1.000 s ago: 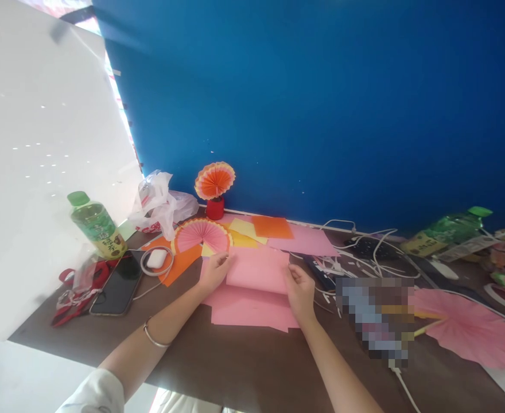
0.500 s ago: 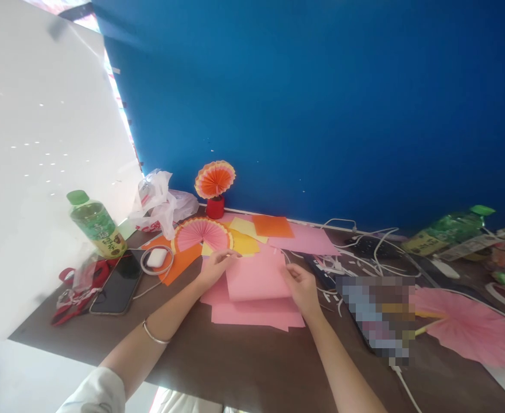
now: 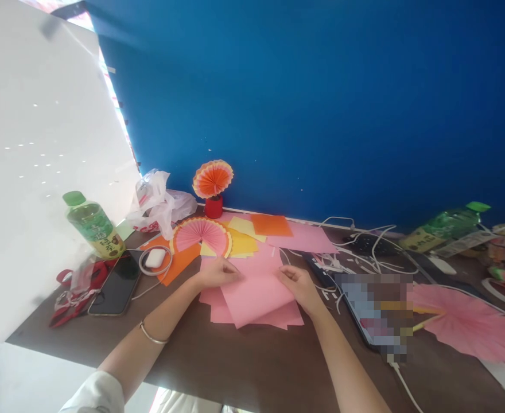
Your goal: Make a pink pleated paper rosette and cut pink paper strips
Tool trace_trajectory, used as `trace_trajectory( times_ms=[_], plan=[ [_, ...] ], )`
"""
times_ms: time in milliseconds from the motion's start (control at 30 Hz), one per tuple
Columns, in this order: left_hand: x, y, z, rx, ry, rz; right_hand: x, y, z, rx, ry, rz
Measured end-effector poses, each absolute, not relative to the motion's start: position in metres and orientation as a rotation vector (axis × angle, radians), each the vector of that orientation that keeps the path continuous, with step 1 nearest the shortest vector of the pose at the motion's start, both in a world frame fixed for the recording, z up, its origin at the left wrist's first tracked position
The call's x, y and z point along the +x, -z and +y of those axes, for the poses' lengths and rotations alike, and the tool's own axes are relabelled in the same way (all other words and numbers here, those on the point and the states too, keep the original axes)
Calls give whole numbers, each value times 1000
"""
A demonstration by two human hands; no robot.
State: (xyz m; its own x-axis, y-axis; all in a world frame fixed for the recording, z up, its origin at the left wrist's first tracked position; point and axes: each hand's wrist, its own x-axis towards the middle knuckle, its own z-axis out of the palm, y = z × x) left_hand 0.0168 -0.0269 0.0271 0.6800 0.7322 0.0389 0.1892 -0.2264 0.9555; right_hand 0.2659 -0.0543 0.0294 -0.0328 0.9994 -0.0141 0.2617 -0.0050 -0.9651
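Observation:
Between my hands a pink paper sheet (image 3: pixel 256 295) tilts over several other pink sheets (image 3: pixel 289 316) on the dark table. My left hand (image 3: pixel 218 272) pinches its far left edge with thumb and fingers. At the far right edge my right hand (image 3: pixel 294 281) pinches the same sheet. Just beyond my left hand lies a pleated paper fan (image 3: pixel 201 232) in pink with an orange and yellow rim, beside yellow paper (image 3: pixel 243 244). An orange sheet (image 3: pixel 181 261) lies to the left of my left hand.
On the left are a green-capped bottle (image 3: pixel 95 226), a phone (image 3: pixel 115 287), red scissors-like handles (image 3: pixel 61 312) and a coiled white cable (image 3: pixel 155 261). A paper flower (image 3: pixel 213 179) stands at the blue wall. Right of my hands lie a pixelated device (image 3: pixel 371 312), cables and a pink pleated paper (image 3: pixel 467 324).
The held pink sheet has come lower and toward me, and its near edge has turned to a slant. Both hands have moved slightly nearer to me, still pinching it.

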Motion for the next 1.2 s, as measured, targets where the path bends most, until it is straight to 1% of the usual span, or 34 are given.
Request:
trace_trajectory(
  times_ms=[167, 267, 433, 633, 967, 1200],
  plan=[
    [22, -14, -27, 1714, -878, 830, 257, -24, -51, -1185, -1353, -959],
    [25, -10, -28, 1678, -980, 890, 245, -23, -54, -1112, -1425, -838],
    [26, -8, -28, 1617, -1009, 922, 238, -18, -56, -1135, -1325, -695],
    [27, -5, -25, 1596, -957, 915, 245, -9, -52, -1151, -1225, -610],
    [26, -7, -24, 1669, -869, 819, 250, -3, -50, -1183, -1059, -759],
    [27, -8, -25, 1769, -818, 788, 261, 4, -48, -1275, -859, -866]
  ],
)
